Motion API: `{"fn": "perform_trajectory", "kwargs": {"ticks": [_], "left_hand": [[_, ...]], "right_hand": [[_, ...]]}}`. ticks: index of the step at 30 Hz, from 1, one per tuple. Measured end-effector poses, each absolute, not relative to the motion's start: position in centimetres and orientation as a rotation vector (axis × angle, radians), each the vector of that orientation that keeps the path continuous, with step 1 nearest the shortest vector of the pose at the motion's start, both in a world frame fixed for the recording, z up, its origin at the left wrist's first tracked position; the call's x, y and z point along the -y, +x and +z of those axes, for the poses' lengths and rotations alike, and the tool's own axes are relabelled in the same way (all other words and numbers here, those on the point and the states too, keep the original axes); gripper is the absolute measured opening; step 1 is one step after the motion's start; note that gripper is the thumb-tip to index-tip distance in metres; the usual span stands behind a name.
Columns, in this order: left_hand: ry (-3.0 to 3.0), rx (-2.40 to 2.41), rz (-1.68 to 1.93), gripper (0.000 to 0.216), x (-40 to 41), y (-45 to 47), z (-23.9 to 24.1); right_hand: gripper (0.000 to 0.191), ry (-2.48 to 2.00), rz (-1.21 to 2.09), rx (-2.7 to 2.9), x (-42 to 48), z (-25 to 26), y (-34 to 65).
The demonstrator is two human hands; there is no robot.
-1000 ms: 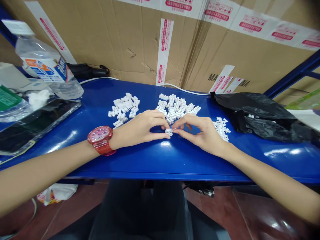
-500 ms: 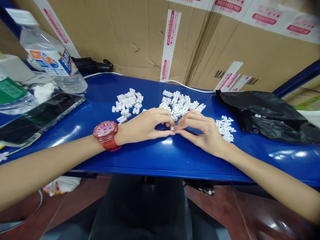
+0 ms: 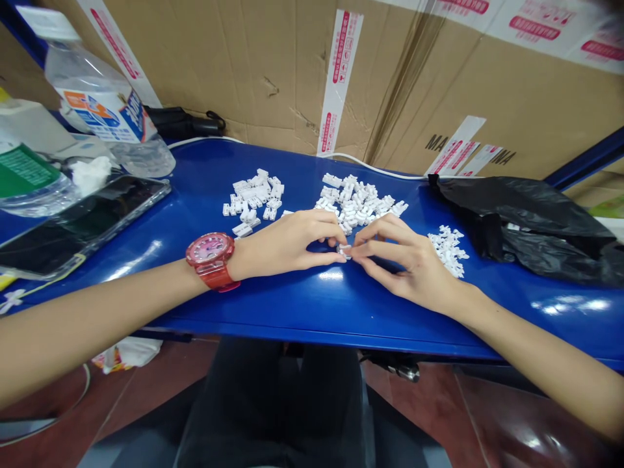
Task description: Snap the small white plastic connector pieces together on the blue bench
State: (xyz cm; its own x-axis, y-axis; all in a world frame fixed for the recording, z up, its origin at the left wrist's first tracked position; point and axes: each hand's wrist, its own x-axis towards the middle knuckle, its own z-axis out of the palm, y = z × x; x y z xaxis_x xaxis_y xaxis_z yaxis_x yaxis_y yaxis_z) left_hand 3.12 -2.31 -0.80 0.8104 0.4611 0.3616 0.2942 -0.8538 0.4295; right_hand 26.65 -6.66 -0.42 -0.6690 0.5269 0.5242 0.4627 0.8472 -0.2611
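My left hand (image 3: 287,244) and right hand (image 3: 407,263) were both closed on a small white plastic part (image 3: 344,252), pinching it just near of the middle pile of white parts (image 3: 358,205) on the blue table (image 3: 312,305). A slip could have flicked it into that pile, losing it among the others. My fingers hid most of it, so I couldn't make out its shape.

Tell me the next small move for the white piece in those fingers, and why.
Probably have the right hand carry the white plastic piece to the small white cluster beside it: the left hand shares the pinch, and that cluster sits right by the right hand.
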Motion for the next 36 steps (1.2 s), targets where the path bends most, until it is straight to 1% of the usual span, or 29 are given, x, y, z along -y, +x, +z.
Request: {"fn": "perform_trajectory", "kwargs": {"ticks": [4,8,10,12,16,18,23,27,36], "left_hand": [[2.704,-0.566,0.613,0.019,1.9,2.7,-0.4],[2.843,-0.753,0.682,0.037,0.1,0.5,1.4],[2.843,-0.851,0.659,0.033,-1.2,-0.9,2.3],[2.819,-0.901,0.59,0.033,-2.3,-2.0,2.5],[2.761,-0.883,0.499,0.03,-3.3,-2.3,1.7],[2.734,-0.859,0.485,0.027,-2.9,-1.8,1.5],[2.577,-0.801,0.614,0.024,-0.5,0.2,1.7],[2.388,-0.698,0.669,0.024,1.1,1.9,0.8],[2.47,-0.573,0.529,0.025,0.9,1.5,0.8]], "right_hand": [[0.025,-0.744,0.101,2.471,6.8,-0.5,26.7],[0.038,-0.905,-0.023,2.494,6.4,-0.6,27.0],[0.039,-0.978,-0.081,2.475,6.1,-0.4,27.2],[0.035,-1.012,-0.101,2.433,5.8,-0.2,27.5],[0.016,-1.017,-0.011,2.398,5.3,0.0,28.2],[0.01,-1.012,0.043,2.41,5.1,-0.2,28.4],[0.009,-1.015,0.102,2.396,4.7,-0.9,28.1],[0.009,-0.995,0.167,2.357,4.7,-1.0,27.5],[0.008,-0.939,0.296,2.262,5.8,-0.2,26.6]]}}
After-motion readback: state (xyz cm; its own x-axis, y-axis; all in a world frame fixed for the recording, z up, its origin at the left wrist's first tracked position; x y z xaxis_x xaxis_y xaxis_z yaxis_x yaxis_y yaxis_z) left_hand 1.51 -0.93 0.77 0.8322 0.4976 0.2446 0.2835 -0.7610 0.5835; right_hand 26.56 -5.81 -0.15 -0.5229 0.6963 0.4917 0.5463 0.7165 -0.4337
